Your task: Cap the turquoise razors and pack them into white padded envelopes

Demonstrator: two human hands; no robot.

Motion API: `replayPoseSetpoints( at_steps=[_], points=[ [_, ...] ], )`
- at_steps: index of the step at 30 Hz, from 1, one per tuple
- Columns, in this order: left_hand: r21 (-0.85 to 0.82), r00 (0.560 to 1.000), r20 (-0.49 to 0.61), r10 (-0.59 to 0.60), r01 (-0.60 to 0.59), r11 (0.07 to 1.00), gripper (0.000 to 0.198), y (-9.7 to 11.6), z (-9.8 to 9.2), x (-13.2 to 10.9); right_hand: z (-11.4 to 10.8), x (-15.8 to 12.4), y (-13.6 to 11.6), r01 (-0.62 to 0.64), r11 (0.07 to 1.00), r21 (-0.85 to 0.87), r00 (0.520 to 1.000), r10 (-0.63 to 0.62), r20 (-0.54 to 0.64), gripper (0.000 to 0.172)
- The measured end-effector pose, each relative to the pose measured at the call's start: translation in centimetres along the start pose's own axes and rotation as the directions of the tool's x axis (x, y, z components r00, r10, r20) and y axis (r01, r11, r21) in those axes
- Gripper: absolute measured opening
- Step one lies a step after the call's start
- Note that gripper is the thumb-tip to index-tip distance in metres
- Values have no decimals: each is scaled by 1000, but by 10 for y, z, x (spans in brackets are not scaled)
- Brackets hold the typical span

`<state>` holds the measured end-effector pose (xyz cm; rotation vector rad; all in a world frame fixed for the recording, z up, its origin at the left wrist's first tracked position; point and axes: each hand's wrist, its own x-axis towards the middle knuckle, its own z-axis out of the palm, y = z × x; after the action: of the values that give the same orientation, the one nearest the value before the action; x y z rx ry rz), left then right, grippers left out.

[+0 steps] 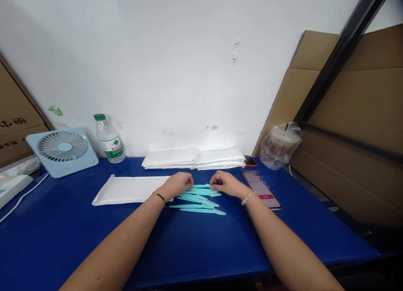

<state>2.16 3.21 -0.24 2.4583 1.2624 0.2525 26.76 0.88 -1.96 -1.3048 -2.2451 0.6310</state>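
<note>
Several slim turquoise eyebrow razors (198, 206) lie loosely side by side on the blue table, some crossing. At the far end of this group, one razor (201, 186) is pinched at both ends. My left hand (181, 184) has its fingertips closed on the left end, and my right hand (226, 183) grips the right end with thumb and finger. Whether that razor is lifted off the table, I cannot tell. A flat white padded packet (132, 189) lies to the left, partly covered by my left hand and wrist.
Against the wall are two low stacks of white packets (170, 157). A phone (262, 190) lies right of my right hand, before a bagged drink cup (278, 144). A water bottle (110, 142) and a light-blue fan (64, 150) stand at the left. Cardboard (359, 114) borders the right side.
</note>
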Motion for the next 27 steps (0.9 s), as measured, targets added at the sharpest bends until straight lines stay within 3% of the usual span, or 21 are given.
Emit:
replayPoseSetpoints(
  at_steps=[10,13,16,20,27],
  points=[
    [29,992,-116,-48,52,998,13,-15,-3,5,-15,1,13,-138,986,90,990,141,-27,21],
    [27,983,-181,27,-23,999,19,-15,-4,3,-17,1,12,-81,996,37,992,84,-97,18],
    [31,988,-105,115,-113,993,19,-9,-4,0,-15,0,6,-2,1000,18,997,3,-77,12],
    [45,996,12,83,-83,996,14,-2,-2,-2,-9,-2,0,24,1000,-1,999,-24,20,12],
    [71,998,-26,61,-59,996,13,1,-2,-1,-8,-1,-4,18,1000,18,998,-19,57,13]
  ],
)
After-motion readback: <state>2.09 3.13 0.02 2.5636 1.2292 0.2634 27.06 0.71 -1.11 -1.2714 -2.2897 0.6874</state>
